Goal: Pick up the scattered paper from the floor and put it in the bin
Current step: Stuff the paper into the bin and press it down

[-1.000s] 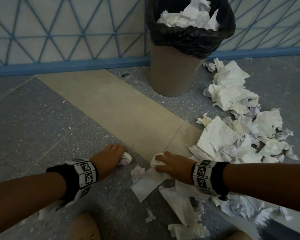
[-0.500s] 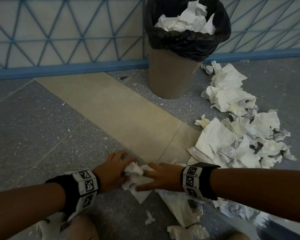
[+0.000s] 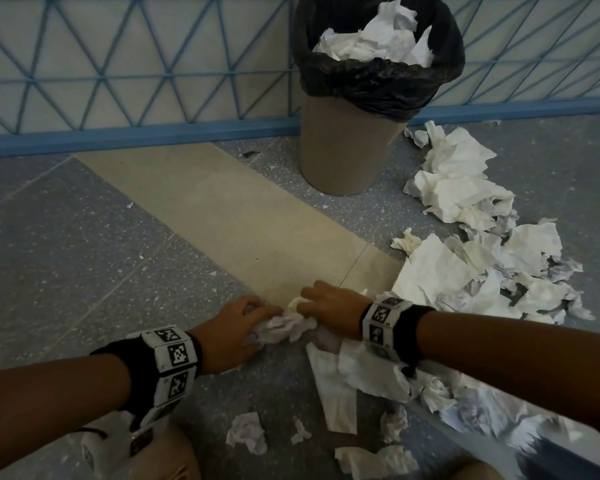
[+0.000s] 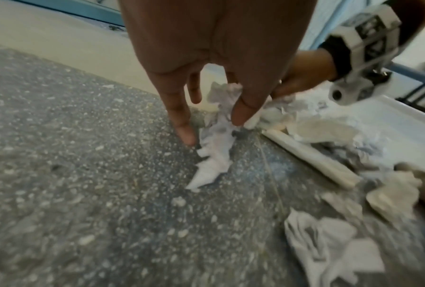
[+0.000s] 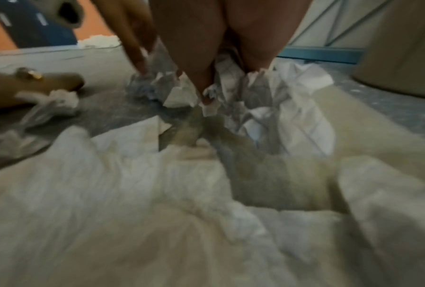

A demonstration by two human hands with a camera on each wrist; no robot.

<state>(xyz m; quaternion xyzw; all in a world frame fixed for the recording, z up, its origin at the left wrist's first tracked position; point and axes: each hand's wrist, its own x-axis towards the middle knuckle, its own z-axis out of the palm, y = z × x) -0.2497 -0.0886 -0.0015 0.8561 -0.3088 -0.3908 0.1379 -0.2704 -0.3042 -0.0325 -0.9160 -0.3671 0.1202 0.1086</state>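
Paper wad (image 3: 284,327) sits on the floor well short of the bin (image 3: 347,147), squeezed between my left hand (image 3: 229,327) and right hand (image 3: 329,311); both sets of fingers curl onto it. I judge the bin lies straight ahead, nearer the right hand.

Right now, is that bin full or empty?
Nearly full: crumpled paper heaps up to the rim of the bin.

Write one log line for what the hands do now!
left hand: grips paper wad | right hand: grips same wad | bin: nearly full
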